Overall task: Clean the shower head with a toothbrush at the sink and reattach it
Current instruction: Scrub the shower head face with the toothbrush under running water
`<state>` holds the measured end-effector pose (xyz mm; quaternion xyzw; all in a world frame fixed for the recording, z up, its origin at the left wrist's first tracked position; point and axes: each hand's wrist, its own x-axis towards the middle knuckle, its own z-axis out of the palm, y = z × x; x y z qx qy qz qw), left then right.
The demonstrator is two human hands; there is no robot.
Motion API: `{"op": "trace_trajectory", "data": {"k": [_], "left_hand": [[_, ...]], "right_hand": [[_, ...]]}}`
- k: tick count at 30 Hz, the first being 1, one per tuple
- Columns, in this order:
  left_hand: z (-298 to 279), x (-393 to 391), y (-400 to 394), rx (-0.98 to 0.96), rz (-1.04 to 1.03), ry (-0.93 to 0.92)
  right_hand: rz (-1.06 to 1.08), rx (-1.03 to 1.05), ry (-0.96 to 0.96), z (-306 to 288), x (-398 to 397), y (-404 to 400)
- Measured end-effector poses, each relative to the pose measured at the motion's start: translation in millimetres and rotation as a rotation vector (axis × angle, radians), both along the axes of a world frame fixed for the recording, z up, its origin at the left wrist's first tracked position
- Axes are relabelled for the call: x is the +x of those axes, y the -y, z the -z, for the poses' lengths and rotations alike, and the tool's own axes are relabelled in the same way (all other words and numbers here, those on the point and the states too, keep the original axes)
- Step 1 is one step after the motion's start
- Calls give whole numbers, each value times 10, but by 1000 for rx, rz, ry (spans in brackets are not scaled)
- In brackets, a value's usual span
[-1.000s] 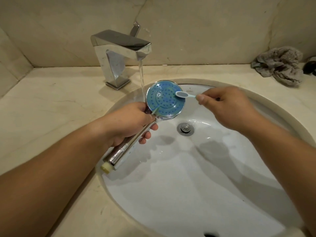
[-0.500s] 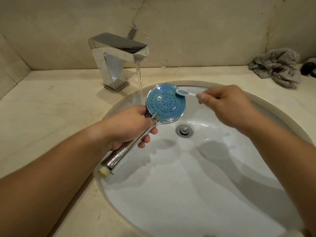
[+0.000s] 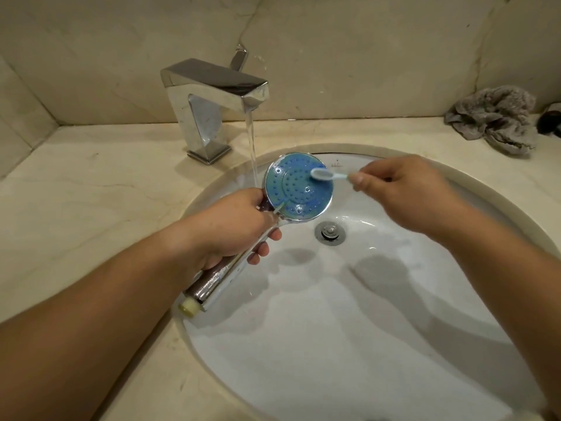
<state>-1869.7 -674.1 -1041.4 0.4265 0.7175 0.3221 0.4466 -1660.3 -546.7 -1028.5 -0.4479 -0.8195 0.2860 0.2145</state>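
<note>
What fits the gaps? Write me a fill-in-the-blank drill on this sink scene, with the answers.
1. The left hand grips the shower head by its ____.
2. The toothbrush in the right hand touches the ____ nozzle face.
3. Water runs from the chrome ____.
4. A crumpled ____ lies on the counter at far right.

Answers: handle; blue; faucet; rag

Warm, fairly even light falls from above, casting soft arm shadows across the white sink (image 3: 334,344). Glare streaks the chrome faucet (image 3: 212,83). Wide-angle bending curves the edges; focus slightly soft
</note>
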Motion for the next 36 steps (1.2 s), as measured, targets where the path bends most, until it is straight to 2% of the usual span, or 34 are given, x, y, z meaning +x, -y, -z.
{"op": "trace_trajectory", "data": {"k": [2,6,10,15,18,20,22,24,28,31,36], "left_hand": [[3,15,-18,7,2,7],[28,8,-20,3,-5,-21],[22,6,-16,13,-2,-31],[31,8,-5,10,2,-38],[22,9,-8,26,1,-42],[24,32,-12,23,4,-40],[33,36,-4,14,3,-36],[34,27,9,11,-2,-36],[24,32,1,17,-2,-28],[33,32,2,9,0,-33],[35,35,5,15,1,-35]], "right_hand": [[42,5,-70,-6,-16,-26],[-111,-3,84,18,-46,118],[51,26,-39,-17,1,32],[-72,-3,87,27,-62,174],[66,22,-1,2,0,74],[31,4,-24,0,-76,118],[-56,-38,45,37,-113,200],[-43,-40,87,37,-48,206],[89,7,-52,18,-77,128],[44,-9,-17,69,-126,188],[188,-65,-124,75,-42,106]]}}
